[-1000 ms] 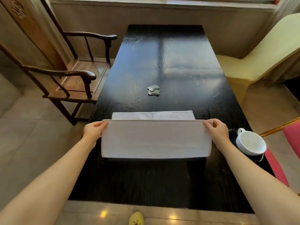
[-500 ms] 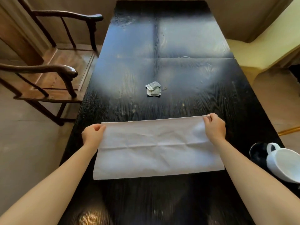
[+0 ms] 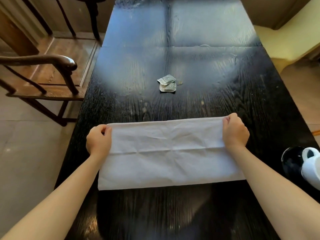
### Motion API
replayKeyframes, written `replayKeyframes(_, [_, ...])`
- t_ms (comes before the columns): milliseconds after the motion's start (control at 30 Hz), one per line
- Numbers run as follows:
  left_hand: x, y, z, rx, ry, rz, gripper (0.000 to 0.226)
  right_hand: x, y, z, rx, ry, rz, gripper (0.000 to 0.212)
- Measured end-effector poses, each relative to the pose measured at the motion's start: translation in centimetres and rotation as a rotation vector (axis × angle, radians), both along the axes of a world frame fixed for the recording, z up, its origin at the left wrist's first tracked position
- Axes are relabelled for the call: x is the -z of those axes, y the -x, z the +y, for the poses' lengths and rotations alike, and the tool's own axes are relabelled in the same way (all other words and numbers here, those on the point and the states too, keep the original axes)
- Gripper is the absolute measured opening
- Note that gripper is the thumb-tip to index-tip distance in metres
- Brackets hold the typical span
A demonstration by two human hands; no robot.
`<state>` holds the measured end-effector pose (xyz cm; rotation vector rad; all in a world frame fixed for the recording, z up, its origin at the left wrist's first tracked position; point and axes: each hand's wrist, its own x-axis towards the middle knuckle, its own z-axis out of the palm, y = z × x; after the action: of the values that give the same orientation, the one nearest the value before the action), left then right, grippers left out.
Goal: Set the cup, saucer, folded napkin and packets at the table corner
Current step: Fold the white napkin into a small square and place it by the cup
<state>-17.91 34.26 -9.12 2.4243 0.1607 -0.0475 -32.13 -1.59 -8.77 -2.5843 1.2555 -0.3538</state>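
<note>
Your left grip (image 3: 99, 139) and right grip (image 3: 235, 132) each pinch a 12 o'clock corner of the creased white cloth napkin (image 3: 170, 156); draw both evenly toward 6 o'clock, matching edges squarely.

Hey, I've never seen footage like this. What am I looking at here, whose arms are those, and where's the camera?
There is no machine here. A person wears a camera on the head, looking forward and down, so the two bare arms are their own. The left hand and the right hand each pinch a far corner of a white napkin, which lies flat on a long dark table. Farther along the table lie two small packets. At the right edge a white cup, partly cut off by the picture, sits at a dark saucer. A wooden chair stands to the left.
</note>
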Motion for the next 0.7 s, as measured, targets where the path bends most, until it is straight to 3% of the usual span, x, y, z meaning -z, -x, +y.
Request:
replayKeyframes(267, [0.3, -0.1, 0.0, 0.019, -0.054, -0.035, 0.023, 0.3, -0.5, 0.0, 0.010, 0.037, 0.013, 0.027])
replayKeyframes(567, [0.6, 0.6, -0.9, 0.061, -0.242, -0.146, 0.023, 0.8, -0.9, 0.4, 0.054, 0.100, -0.017, 0.029])
replayKeyframes(700, [-0.5, 0.7, -1.7, -0.040, -0.250, -0.127, 0.036, -0.3, -1.5, 0.9, 0.081, 0.184, 0.019, 0.036])
